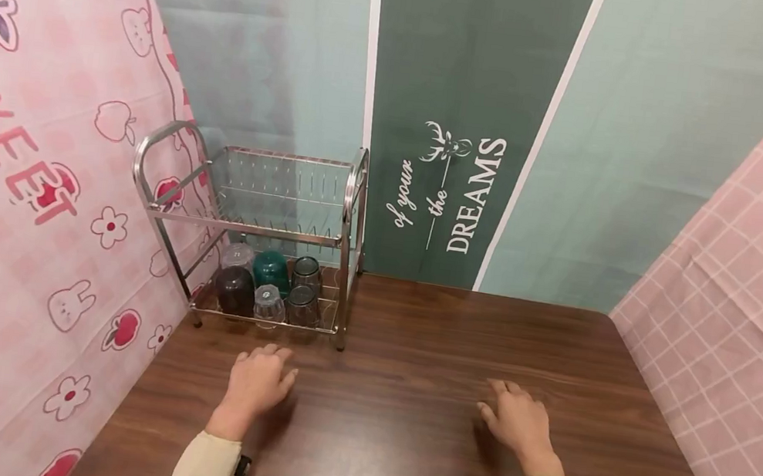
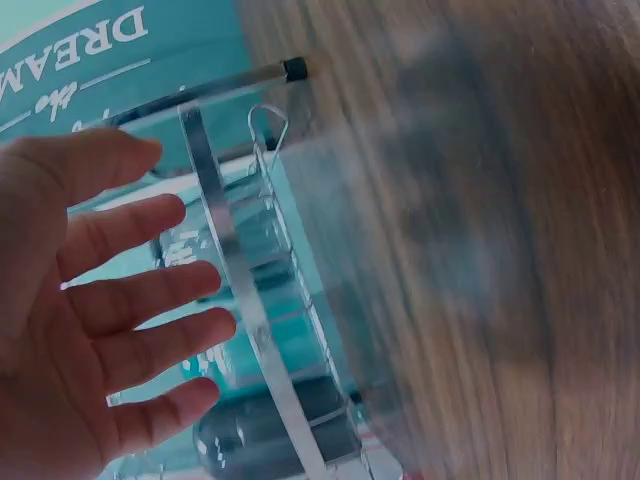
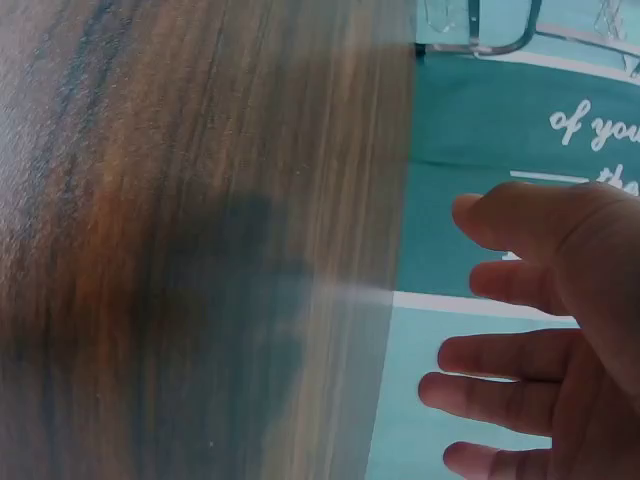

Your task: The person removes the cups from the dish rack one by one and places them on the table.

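Chromed metal, by the look of it: a two-tier rack (image 1: 263,231) stood at the back left of the brown table (image 1: 403,426). On its lower level, apparently mouth-down: a dark cup (image 1: 235,291) and a small clear cup (image 1: 269,305) in front, two smoky cups (image 1: 303,307) at right, a teal cup (image 1: 272,271) and a larger clear cup (image 1: 237,255) behind. Left hand (image 1: 256,384) was near the rack's front, fingers spread, gripping nothing. Right hand (image 1: 519,421), well apart from the rack, also held nothing, its fingers separated. Handling, judged: cups probably light, rigid, slippery; brittle if glass (material unconfirmed). Best hold seemed round the side walls, thumb opposed, front ones first, since they partly blocked the teal cup.
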The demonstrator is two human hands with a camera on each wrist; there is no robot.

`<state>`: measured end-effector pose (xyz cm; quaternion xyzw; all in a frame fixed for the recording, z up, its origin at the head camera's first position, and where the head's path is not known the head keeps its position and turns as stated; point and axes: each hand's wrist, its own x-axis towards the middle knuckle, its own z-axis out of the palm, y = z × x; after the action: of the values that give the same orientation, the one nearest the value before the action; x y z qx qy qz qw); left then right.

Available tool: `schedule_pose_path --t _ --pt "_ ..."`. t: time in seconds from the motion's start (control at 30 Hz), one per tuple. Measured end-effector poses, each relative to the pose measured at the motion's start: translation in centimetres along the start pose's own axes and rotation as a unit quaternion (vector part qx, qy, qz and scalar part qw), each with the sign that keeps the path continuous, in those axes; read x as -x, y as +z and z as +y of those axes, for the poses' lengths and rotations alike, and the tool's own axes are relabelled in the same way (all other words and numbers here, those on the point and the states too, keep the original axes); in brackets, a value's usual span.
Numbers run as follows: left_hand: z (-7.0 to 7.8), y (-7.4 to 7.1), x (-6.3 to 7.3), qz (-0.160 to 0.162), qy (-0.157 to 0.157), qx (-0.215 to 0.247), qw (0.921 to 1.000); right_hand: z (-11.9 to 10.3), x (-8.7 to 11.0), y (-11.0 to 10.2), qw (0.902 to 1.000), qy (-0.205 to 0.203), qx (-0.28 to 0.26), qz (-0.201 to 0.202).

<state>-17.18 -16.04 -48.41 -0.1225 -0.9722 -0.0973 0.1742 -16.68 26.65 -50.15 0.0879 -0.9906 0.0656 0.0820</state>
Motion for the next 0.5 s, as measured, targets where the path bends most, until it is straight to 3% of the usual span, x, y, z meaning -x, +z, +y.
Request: schedule_pose_path --t 0.13,0.5 --pt "-0.5 -0.5 -0.2 0.009 -0.013 0.021 0.9997 -0.4 0.0 -0.6 0.9994 0.007 -0.014 -0.03" --pt "-2.2 -0.6 -1.1 0.02 -0.01 0.055 0.9983 -2.7 -0.4 -1.3 0.9939 0.011 -0.056 -0.094"
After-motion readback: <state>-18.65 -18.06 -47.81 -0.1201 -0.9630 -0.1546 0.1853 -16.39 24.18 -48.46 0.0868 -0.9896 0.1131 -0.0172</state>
